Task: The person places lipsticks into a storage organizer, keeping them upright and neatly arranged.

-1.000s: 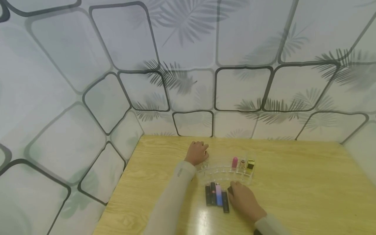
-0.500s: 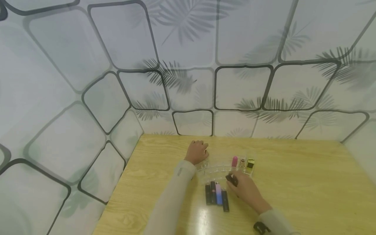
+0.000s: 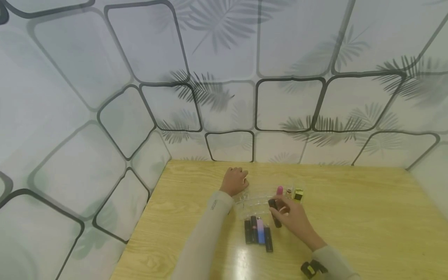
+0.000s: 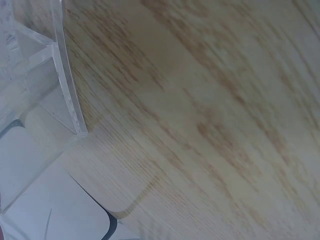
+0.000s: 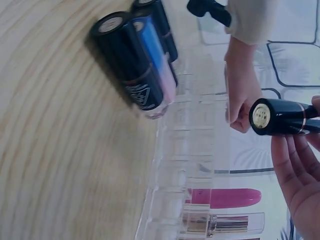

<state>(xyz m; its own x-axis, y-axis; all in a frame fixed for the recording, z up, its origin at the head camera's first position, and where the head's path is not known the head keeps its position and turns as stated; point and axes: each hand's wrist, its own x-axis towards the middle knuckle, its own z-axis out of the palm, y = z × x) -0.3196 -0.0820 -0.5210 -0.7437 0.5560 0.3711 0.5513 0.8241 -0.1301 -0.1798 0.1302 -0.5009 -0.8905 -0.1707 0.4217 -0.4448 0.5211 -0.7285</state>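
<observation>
In the head view, my right hand [image 3: 294, 217] pinches a black lipstick tube [image 3: 275, 214] in front of the clear acrylic lipstick organizer [image 3: 257, 202]. The right wrist view shows the round label on the end of that held tube [image 5: 282, 117]. My left hand [image 3: 234, 182] is at the organizer's back left corner, fingers bent; whether they grip it is hidden. A pink lipstick [image 3: 279, 190], a small clear-cased lipstick [image 3: 288, 192] and a gold-and-black one [image 3: 298, 194] stand in the right-hand slots. The organizer's edge [image 4: 67, 90] shows in the left wrist view.
On the wooden table [image 3: 350, 217], a pink-and-blue lipstick [image 3: 260, 231] and black tubes [image 3: 268, 239] lie in a row before the organizer. A patterned wall [image 3: 227, 109] rises behind the table. A black strap device [image 3: 309, 268] is by the right sleeve.
My right hand has lifted the black lipstick tube from beside the row, moved it forward toward the organizer, and turned it so its length shows. The left hand stays in place.
</observation>
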